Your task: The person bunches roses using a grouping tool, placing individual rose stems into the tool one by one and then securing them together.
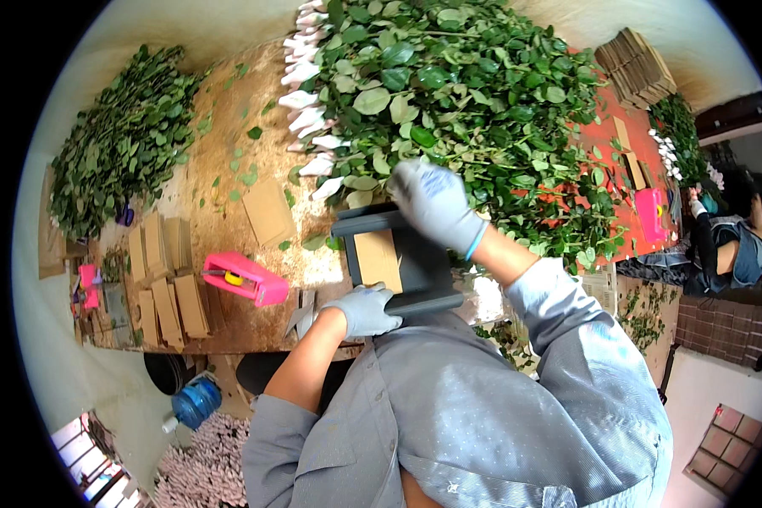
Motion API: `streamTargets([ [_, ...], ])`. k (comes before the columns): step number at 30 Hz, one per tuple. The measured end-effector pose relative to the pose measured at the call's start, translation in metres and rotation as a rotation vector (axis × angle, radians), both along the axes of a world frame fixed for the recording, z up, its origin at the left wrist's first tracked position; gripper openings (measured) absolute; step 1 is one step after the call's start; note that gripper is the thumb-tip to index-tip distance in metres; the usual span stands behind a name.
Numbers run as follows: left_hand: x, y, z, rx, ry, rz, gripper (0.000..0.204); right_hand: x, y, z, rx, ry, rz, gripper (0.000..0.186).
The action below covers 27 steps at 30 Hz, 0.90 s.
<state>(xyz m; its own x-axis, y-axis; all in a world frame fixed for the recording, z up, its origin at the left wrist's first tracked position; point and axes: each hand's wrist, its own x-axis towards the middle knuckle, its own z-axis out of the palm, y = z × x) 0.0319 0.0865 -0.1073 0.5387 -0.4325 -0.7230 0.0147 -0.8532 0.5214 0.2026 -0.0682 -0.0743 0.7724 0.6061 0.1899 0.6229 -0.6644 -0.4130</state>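
Note:
A dark grey tray (423,264) with raised bars at its far and near ends stands at the table's front edge before me. A tan cardboard piece (378,261) lies in its left half. My left hand (362,311), in a grey glove, is at the tray's near left corner, fingers closed on the cardboard's near edge. My right hand (438,207), gloved too, is closed above the tray's far right side, beside the leaves; anything inside it is hidden. A large pile of leafy green stems (466,102) lies beyond, with pale wrapped flower heads (300,97) along its left side.
A pink stapler (245,278), a loose cardboard sheet (267,212) and cardboard stacks (171,284) lie to the left. Another leafy pile (127,140) is at far left. Folded cardboard (635,68) stands at back right. A person (737,237) works at the right. A blue water bottle (196,401) sits below the table.

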Motion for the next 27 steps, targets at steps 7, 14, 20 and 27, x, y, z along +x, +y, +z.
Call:
streamTargets([
  [7, 0.003, 0.0, 0.004, -0.025, 0.01, 0.016, 0.067, 0.096, -0.065, -0.074, -0.544, -0.176, 0.004, 0.036],
  [14, -0.002, 0.001, 0.007, -0.005, -0.011, 0.019, 0.069, 0.103, -0.052, -0.047, -0.848, -0.357, 0.119, 0.027],
  [20, 0.004, -0.002, 0.018, -0.016, 0.021, 0.026, 0.07, 0.13, -0.064, 0.016, -0.546, -0.671, 0.009, 0.039],
  [27, 0.0, -0.001, 0.004, -0.025, -0.003, -0.01, 0.072, 0.124, -0.08, 0.103, -0.193, -0.763, -0.051, 0.075],
])
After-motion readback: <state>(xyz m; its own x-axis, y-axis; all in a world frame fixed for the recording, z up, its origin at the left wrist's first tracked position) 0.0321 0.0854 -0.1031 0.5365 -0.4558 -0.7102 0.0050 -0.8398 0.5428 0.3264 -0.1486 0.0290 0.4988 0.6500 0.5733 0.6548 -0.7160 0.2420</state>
